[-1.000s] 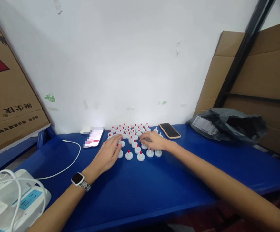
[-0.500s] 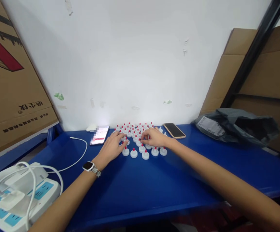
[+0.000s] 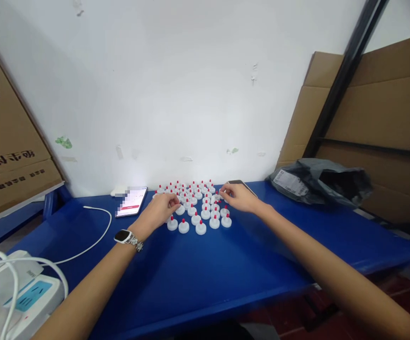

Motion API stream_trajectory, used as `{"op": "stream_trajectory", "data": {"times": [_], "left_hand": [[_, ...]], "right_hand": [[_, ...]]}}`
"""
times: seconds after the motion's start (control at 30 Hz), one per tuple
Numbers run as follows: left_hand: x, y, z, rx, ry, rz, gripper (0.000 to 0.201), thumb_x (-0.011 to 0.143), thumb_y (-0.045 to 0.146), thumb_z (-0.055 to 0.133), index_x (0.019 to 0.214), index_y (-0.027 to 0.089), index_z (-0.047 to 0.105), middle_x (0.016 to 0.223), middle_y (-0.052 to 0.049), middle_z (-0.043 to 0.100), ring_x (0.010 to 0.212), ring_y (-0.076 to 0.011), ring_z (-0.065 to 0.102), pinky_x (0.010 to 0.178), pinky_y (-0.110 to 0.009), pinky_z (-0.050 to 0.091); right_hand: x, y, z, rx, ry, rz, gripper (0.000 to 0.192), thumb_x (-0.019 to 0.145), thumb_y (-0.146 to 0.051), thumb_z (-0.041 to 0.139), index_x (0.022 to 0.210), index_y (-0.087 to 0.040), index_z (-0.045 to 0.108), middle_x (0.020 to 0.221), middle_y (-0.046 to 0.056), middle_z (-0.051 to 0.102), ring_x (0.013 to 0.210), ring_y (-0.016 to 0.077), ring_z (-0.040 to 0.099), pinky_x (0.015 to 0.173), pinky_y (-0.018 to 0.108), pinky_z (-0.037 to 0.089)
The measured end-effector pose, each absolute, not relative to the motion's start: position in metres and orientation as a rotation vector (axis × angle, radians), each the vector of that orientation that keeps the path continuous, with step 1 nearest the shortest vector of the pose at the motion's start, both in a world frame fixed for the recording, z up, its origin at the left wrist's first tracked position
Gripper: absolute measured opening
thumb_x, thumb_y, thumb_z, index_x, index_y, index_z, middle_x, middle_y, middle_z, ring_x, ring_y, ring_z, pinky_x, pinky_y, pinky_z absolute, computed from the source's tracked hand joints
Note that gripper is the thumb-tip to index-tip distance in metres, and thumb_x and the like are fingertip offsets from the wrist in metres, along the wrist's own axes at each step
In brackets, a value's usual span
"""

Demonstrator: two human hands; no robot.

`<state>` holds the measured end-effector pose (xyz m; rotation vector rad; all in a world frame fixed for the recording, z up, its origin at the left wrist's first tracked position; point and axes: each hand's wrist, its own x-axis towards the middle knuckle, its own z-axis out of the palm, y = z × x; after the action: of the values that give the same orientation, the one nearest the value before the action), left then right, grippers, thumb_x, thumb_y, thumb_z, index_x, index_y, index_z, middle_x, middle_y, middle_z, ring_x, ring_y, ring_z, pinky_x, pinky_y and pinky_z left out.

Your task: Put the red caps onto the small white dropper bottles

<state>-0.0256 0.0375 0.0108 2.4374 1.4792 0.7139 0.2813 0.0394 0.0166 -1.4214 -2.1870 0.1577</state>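
Observation:
Several white bottle caps with red tips stand upright in a cluster on the blue table; one cap is at the front edge of the group. On the cluster's left side, my left hand has its thumb and forefinger pinched at the top of a white cap, whose tip the fingers hide. My right hand is at the right back of the group, fingertips closed together at a red-tipped cap. Its fingers cover most of that cap, and the hand hides any caps behind it.
Left of the caps lies a lit phone, with a white cable and a power strip nearer me. Behind my right hand is a second phone. A grey plastic bag sits at the right, before cardboard.
My right hand has moved right and back, off the middle of the cluster, uncovering caps there. My left hand's fingers have drawn into a pinch. The camera view has turned slightly right.

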Motion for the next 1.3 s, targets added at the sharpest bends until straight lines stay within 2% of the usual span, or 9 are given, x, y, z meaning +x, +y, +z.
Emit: {"op": "stream_trajectory", "data": {"times": [0.13, 0.27, 0.53, 0.7, 0.8, 0.93, 1.03, 1.17, 1.3], "left_hand": [[-0.02, 0.037, 0.008, 2.551, 1.482, 0.613, 0.026, 0.09, 0.04, 0.05, 0.09, 0.02, 0.069, 0.085, -0.006, 0.066, 0.081, -0.0224, 0.062, 0.071, -0.032, 0.045], [-0.009, 0.036, 0.009, 2.685, 1.53, 0.722, 0.036, 0.095, 0.043, 0.042, 0.106, 0.02, 0.067, 0.103, -0.01, 0.063, 0.102, -0.028, 0.058, 0.089, -0.043, 0.046], [0.036, 0.022, 0.002, 2.759, 1.109, 0.635, 0.055, 0.093, 0.06, 0.043, 0.136, 0.026, 0.052, 0.144, -0.009, 0.048, 0.132, -0.0281, 0.046, 0.109, -0.045, 0.038], [0.024, 0.018, -0.001, 2.848, 1.102, 0.562, 0.045, 0.093, 0.055, 0.047, 0.123, 0.025, 0.061, 0.138, -0.008, 0.054, 0.121, -0.0281, 0.055, 0.102, -0.044, 0.042], [0.009, 0.019, 0.005, 2.9, 1.197, 0.547, 0.039, 0.093, 0.051, 0.047, 0.115, 0.023, 0.064, 0.127, -0.009, 0.059, 0.114, -0.0282, 0.057, 0.097, -0.044, 0.044], [0.004, 0.018, 0.006, 2.906, 1.297, 0.572, 0.043, 0.096, 0.052, 0.041, 0.119, 0.022, 0.061, 0.129, -0.01, 0.057, 0.118, -0.0288, 0.054, 0.099, -0.047, 0.043], [0.012, 0.014, 0.0, 2.907, 1.277, 0.606, 0.049, 0.096, 0.056, 0.038, 0.131, 0.024, 0.053, 0.142, -0.01, 0.049, 0.129, -0.029, 0.047, 0.106, -0.048, 0.038], [0.019, 0.009, -0.009, 2.948, 1.188, 0.558, 0.051, 0.095, 0.058, 0.04, 0.135, 0.027, 0.051, 0.144, -0.008, 0.05, 0.133, -0.0284, 0.043, 0.109, -0.048, 0.035], [0.014, 0.006, -0.01, 2.971, 1.209, 0.531, 0.047, 0.095, 0.056, 0.042, 0.127, 0.025, 0.058, 0.137, -0.01, 0.054, 0.13, -0.0299, 0.046, 0.105, -0.048, 0.037]], "right_hand": [[0.295, 0.046, 0.004, -1.517, -2.106, 0.046, 0.02, 0.088, -0.028, 0.053, 0.1, -0.02, 0.067, 0.09, 0.005, 0.068, 0.08, 0.018, 0.06, 0.071, 0.027, 0.041], [0.306, 0.055, -0.006, -1.517, -2.118, -0.009, 0.039, 0.079, -0.031, 0.066, 0.117, -0.02, 0.063, 0.115, 0.011, 0.06, 0.098, 0.0223, 0.059, 0.082, 0.031, 0.044], [0.299, 0.047, -0.025, -1.274, -2.123, 0.506, 0.024, 0.079, -0.02, 0.062, 0.103, -0.018, 0.066, 0.103, 0.005, 0.065, 0.072, 0.0129, 0.061, 0.07, 0.028, 0.049], [0.308, 0.041, -0.029, -1.167, -2.005, 0.716, 0.039, 0.078, -0.016, 0.057, 0.117, -0.018, 0.059, 0.111, 0.008, 0.065, 0.074, 0.013, 0.062, 0.071, 0.029, 0.052], [0.313, 0.047, -0.029, -1.3, -1.961, 0.505, 0.037, 0.081, -0.018, 0.056, 0.117, -0.019, 0.06, 0.119, 0.01, 0.061, 0.095, 0.0186, 0.062, 0.089, 0.036, 0.05], [0.302, 0.056, -0.028, -1.485, -1.974, 0.335, 0.05, 0.093, -0.043, 0.049, 0.139, -0.022, 0.049, 0.147, 0.015, 0.04, 0.14, 0.0295, 0.034, 0.114, 0.05, 0.027], [0.284, 0.058, -0.029, -1.486, -2.048, 0.512, 0.058, 0.098, -0.054, 0.034, 0.148, -0.022, 0.039, 0.16, 0.013, 0.023, 0.148, 0.0281, 0.018, 0.119, 0.051, 0.017], [0.266, 0.047, -0.029, -1.326, -2.143, 0.65, 0.06, 0.099, -0.058, 0.026, 0.147, -0.025, 0.042, 0.161, 0.007, 0.022, 0.149, 0.0226, 0.02, 0.122, 0.045, 0.013], [0.27, 0.039, -0.028, -1.231, -2.121, 0.619, 0.058, 0.1, -0.056, 0.025, 0.136, -0.022, 0.055, 0.152, 0.008, 0.039, 0.143, 0.0198, 0.033, 0.121, 0.038, 0.019]]}}
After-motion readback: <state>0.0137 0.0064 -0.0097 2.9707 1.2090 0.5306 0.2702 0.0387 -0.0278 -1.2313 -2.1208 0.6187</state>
